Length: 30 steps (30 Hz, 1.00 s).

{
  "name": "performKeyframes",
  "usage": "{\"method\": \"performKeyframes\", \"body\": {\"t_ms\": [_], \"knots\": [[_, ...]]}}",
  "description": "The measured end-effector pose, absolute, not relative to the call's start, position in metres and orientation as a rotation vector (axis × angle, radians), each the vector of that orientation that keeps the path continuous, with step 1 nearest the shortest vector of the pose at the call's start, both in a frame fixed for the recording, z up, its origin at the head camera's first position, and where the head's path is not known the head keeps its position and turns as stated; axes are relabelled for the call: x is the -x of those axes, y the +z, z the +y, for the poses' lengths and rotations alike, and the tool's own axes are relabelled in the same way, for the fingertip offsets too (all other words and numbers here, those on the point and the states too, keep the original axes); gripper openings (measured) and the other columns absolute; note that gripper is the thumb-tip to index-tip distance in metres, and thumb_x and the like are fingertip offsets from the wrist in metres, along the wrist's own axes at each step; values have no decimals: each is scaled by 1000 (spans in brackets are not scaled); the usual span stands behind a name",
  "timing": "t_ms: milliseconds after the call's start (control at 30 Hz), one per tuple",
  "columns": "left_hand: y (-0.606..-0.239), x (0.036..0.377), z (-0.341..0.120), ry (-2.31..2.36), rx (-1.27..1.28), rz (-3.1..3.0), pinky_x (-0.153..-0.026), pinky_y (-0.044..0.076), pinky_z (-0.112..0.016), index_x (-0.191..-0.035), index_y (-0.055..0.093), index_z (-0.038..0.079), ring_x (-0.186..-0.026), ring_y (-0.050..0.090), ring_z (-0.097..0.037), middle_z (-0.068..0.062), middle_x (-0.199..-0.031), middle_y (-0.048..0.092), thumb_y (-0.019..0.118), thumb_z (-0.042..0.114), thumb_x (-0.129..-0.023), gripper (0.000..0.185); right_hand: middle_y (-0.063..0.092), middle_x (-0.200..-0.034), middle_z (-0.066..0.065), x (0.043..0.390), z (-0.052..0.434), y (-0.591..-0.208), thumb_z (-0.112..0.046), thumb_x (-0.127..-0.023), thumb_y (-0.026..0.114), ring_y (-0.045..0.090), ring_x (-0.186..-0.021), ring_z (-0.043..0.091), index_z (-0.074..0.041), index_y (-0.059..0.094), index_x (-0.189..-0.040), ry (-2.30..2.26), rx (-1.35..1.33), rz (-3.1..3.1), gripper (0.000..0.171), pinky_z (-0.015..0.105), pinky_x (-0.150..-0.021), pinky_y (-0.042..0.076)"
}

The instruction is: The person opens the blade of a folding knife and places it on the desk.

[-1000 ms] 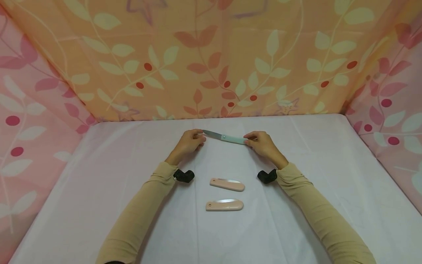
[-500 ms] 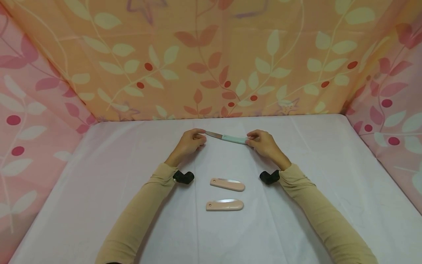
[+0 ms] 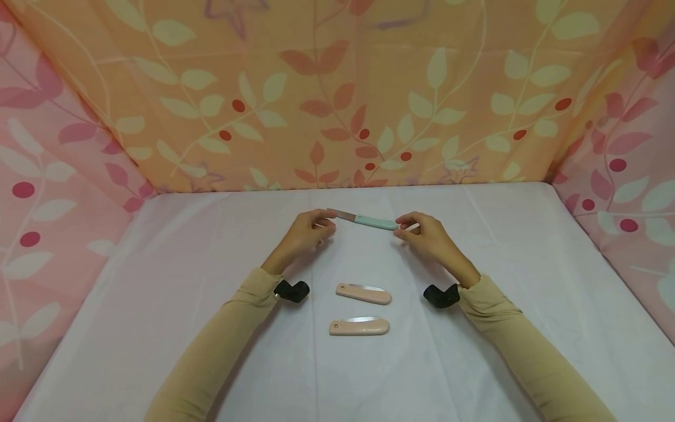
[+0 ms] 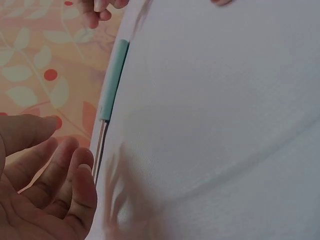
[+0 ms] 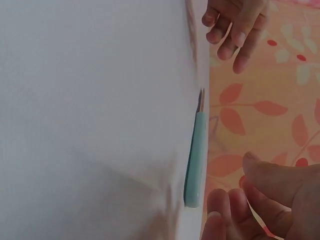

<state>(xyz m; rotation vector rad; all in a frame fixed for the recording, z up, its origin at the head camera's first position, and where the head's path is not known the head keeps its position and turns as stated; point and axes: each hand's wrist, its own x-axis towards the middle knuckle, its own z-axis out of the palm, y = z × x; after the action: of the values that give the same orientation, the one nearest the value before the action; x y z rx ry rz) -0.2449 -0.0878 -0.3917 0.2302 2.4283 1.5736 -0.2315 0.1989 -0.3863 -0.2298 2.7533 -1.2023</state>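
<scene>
A: Big stuff first. White tablecloth [image 3: 158,305] covers the whole table, orange leaf-print curtain [image 3: 337,94] along the far side, pink leaf curtains left and right.

B: Arms?

A: Two tan sleeves [image 3: 221,346] come in from the near edge, each with a black wrist camera mount [image 3: 292,291] (the right one sits just right of the pink knives).

B: Hands?

A: Left hand [image 3: 304,233] is at the far middle, fingers loosely spread, fingertips [image 4: 80,165] right at the blade tip. The left wrist view shows them beside the tip, not closed round it. Can't tell if they touch.

B: Right hand?

A: Right hand [image 3: 428,234] is loosely open too, thumb and fingers [image 5: 220,200] just off the butt of the handle, gripping nothing that I can see.

B: So where's the knife?

A: Green-handled knife [image 3: 369,220] lies flat on the cloth between the two hands, blade pointing left, handle right, far of the others.

B: Others?

A: Two folded pink-handled knives, near of the hands in the middle: upper pink knife [image 3: 364,294] slightly tilted, lower pink knife [image 3: 359,327] nearest the person. Both apart from each other and from the hands.
</scene>
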Motion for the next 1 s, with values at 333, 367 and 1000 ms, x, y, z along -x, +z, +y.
{"method": "performKeyframes", "body": {"t_ms": [333, 367, 1000], "knots": [[-389, 232, -86, 1502, -354, 2453, -67, 52, -27, -130, 60, 3, -89, 64, -26, -18, -113, 67, 65, 11, -95, 36, 65, -123, 18, 205, 198, -379, -24, -96, 67, 67, -103, 30, -2, 62, -125, -1225, 323, 2735, 37, 36, -86, 54], [-389, 231, -86, 1494, -363, 2451, -68, 52, -27, -130, 61, 3, -90, 64, -25, -17, -113, 68, 65, 11, -95, 36, 65, -124, 18, 202, 198, -379, -24, -95, 68, 67, -104, 30, -2, 62, -125, -1226, 331, 2733, 37, 36, -86, 54], [-388, 201, -73, 1396, -516, 2404, -72, 50, -23, -125, 64, 4, -90, 63, -19, -11, -106, 69, 67, 14, -94, 32, 69, -120, 14, 159, 199, -378, -28, -93, 70, 69, -96, 20, -3, 67, -120, -1235, 406, 2586, 36, 28, -80, 54]]}}
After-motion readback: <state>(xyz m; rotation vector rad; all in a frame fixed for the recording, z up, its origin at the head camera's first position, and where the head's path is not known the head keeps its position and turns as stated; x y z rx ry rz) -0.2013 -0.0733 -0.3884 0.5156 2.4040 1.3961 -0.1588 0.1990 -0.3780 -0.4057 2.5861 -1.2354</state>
